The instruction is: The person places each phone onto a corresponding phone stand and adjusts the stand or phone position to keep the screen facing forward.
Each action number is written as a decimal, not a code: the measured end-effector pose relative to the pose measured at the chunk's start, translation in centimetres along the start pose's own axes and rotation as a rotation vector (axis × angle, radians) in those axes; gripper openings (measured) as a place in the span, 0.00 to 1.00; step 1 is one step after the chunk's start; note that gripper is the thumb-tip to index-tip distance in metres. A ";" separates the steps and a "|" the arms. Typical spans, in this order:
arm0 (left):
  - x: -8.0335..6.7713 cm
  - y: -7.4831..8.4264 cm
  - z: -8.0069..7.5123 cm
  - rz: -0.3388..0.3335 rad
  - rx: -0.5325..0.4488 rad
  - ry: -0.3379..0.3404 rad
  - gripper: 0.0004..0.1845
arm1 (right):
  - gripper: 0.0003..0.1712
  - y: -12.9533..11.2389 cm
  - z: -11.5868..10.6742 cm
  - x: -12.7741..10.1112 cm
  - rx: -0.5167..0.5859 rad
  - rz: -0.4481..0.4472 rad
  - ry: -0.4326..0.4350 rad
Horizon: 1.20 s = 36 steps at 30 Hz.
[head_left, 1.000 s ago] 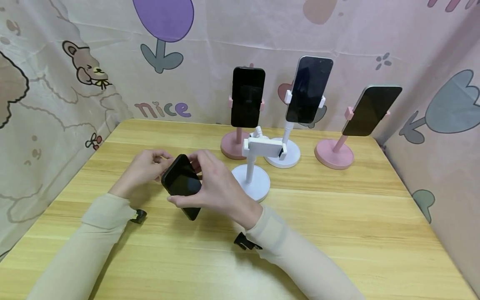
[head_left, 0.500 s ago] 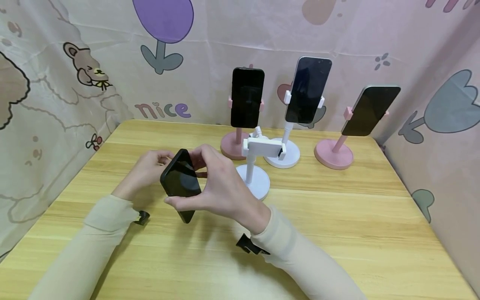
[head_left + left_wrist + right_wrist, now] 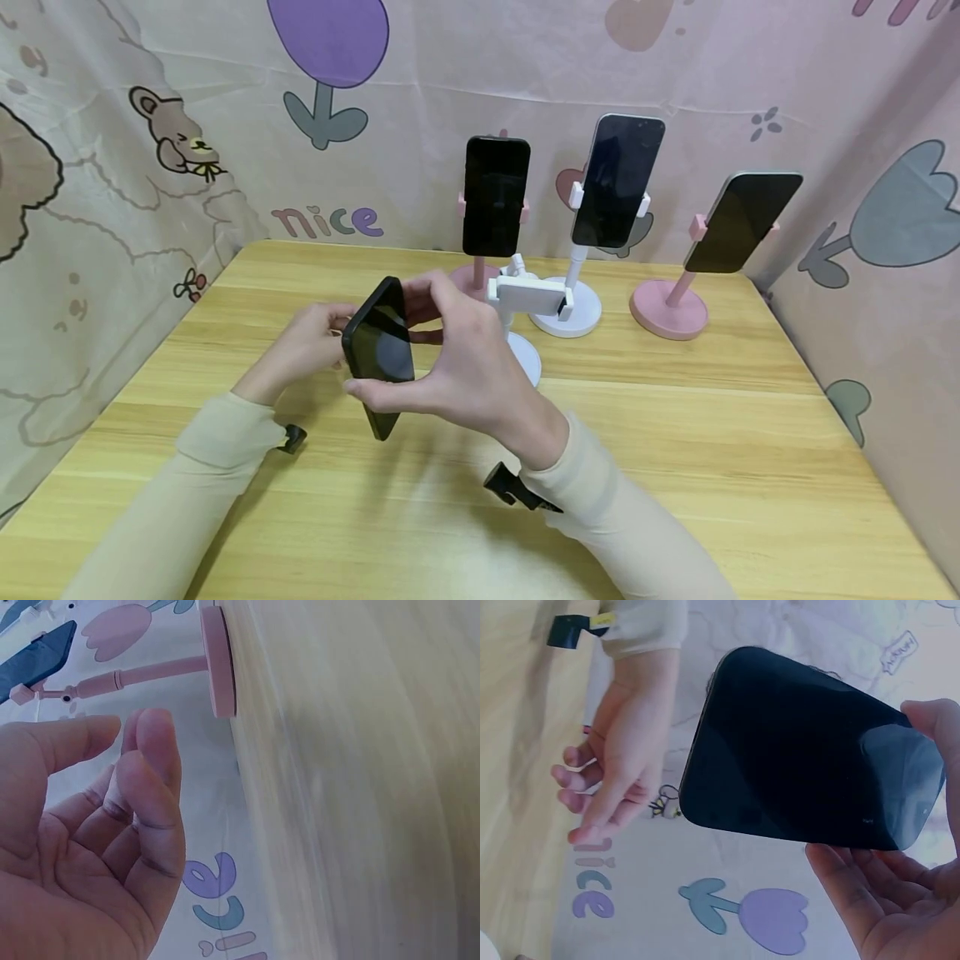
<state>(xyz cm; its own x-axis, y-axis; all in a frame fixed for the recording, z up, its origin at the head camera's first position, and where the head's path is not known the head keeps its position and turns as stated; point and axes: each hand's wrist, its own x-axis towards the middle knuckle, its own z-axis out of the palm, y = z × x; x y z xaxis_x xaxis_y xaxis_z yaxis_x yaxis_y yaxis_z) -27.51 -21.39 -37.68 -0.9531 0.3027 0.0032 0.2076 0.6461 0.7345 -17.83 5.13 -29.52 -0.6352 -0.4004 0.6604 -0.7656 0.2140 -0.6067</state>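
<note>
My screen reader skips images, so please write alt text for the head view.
A right hand grips a black phone above a wooden table, with the left hand open beside it. Behind stand an empty white stand and three stands holding phones.

Left hand [image 3: 82, 847] loosely curled, pink stand [image 3: 214, 664], wooden table [image 3: 360, 787]

We wear long, close-fitting beige sleeves [image 3: 195, 467] reaching our wrists; a small black strap-mounted device [image 3: 517, 492] sits at each cuff, and our hands are bare.
</note>
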 end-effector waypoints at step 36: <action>-2.1 7.6 2.4 0.343 -0.139 0.000 0.18 | 0.40 -2.1 -6.4 -0.2 0.071 0.087 0.233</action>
<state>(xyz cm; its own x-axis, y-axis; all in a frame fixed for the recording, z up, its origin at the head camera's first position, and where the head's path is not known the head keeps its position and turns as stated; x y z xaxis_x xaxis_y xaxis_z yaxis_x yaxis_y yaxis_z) -23.38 -15.45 -33.68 -0.8336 0.4847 0.2651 0.4828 0.4061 0.7759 -16.73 10.47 -25.54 -0.7108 -0.1650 0.6837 -0.7034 0.1718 -0.6898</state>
